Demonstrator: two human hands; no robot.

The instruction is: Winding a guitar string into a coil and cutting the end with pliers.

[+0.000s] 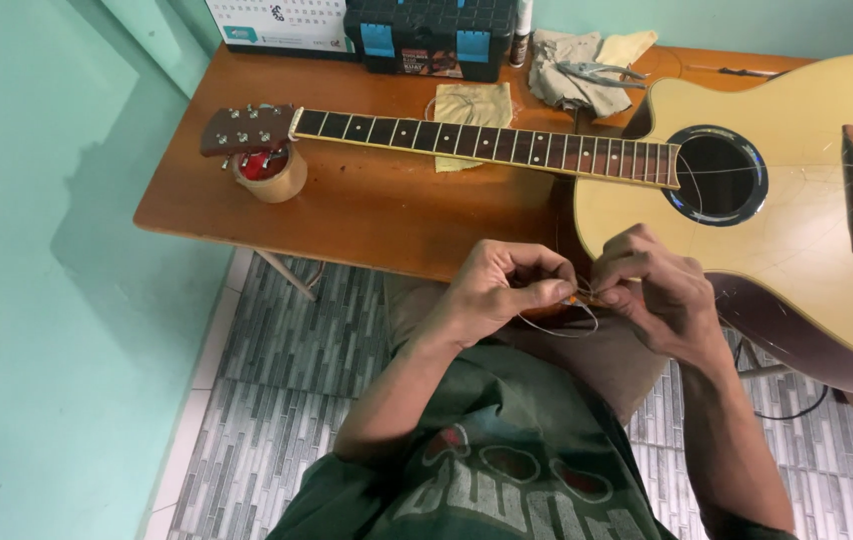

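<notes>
My left hand [502, 290] and my right hand [657, 290] meet over my lap, just below the table's front edge. Both pinch a thin coiled guitar string [559, 326], whose loop hangs beneath my fingers, with a small orange bit between the fingertips. An acoustic guitar [797, 230] lies flat on the wooden table [367, 200]. Its neck [487, 145] points left and its headstock [247, 128] rests on a roll of tape [272, 175]. A loose string runs across the soundhole [717, 173].
At the table's back stand a black and blue tool case [432, 35] and a desk calendar [277, 22]. Pliers [602, 72] lie on a crumpled cloth [572, 65]. A yellow cloth [472, 105] sits under the neck. Green walls are left, tiled floor below.
</notes>
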